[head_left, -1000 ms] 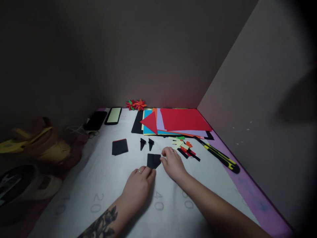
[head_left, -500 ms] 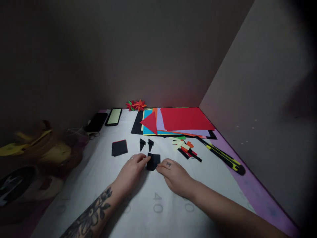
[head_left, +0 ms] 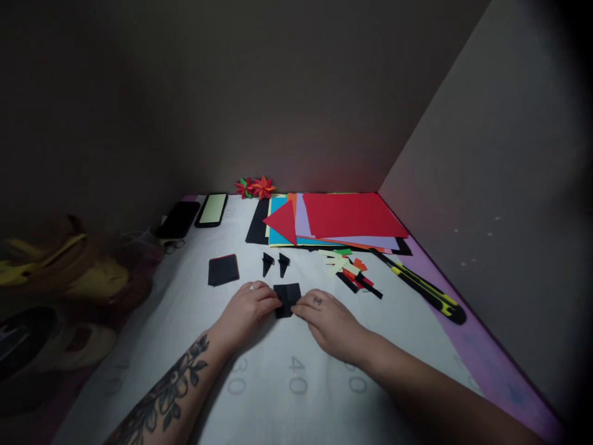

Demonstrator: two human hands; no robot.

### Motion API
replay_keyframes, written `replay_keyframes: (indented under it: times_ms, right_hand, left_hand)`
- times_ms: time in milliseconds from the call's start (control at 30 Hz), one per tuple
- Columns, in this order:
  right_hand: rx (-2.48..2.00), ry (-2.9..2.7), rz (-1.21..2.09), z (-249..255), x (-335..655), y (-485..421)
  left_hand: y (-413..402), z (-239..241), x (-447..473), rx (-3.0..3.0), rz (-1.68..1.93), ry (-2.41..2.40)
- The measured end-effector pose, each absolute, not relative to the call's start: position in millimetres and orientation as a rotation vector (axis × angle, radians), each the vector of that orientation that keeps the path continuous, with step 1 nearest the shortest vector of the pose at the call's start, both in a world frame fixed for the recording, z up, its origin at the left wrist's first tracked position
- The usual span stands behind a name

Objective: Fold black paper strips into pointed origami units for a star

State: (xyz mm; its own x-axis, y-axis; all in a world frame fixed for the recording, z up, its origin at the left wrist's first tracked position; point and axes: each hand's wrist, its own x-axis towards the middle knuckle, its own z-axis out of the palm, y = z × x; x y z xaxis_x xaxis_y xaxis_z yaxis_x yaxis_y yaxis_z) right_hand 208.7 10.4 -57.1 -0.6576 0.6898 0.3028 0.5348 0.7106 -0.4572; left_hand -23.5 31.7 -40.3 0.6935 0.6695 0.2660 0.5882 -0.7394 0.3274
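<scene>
A small creased square of black paper (head_left: 288, 295) lies on the white sheet in front of me. My left hand (head_left: 252, 312) grips its left edge, thumb and fingers drawn together. On its right side, my right hand (head_left: 327, 321) pinches the paper near the lower corner. Just beyond stand two small folded black paper pieces (head_left: 267, 264), pointed at the bottom. To their left rests a stack of black paper squares (head_left: 223, 270) with a thin red edge showing.
Coloured paper sheets (head_left: 354, 216) lie at the back, a red triangle among them. Paper scraps (head_left: 352, 272) and a yellow-black utility knife (head_left: 421, 287) are on the right. Two paper stars (head_left: 263, 187), a phone (head_left: 212, 210) and a dark flat object (head_left: 180, 220) sit at the back left.
Both hands stay at the black paper. My left fingers have shifted down its left edge, and my right fingertips reach slightly further over it. The view has tilted slightly.
</scene>
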Motion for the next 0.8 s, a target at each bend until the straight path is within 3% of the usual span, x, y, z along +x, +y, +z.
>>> replay_keyframes:
  times_ms: [400, 800]
  right_hand:
    - [-1.062, -2.54, 0.202, -50, 206, 3]
    - [-1.046, -2.681, 0.323, -45, 215, 1]
  left_hand:
    - [32, -35, -16, 2.606, 0.495, 1.0]
    - [31, -34, -9, 2.399, 0.551, 1.094]
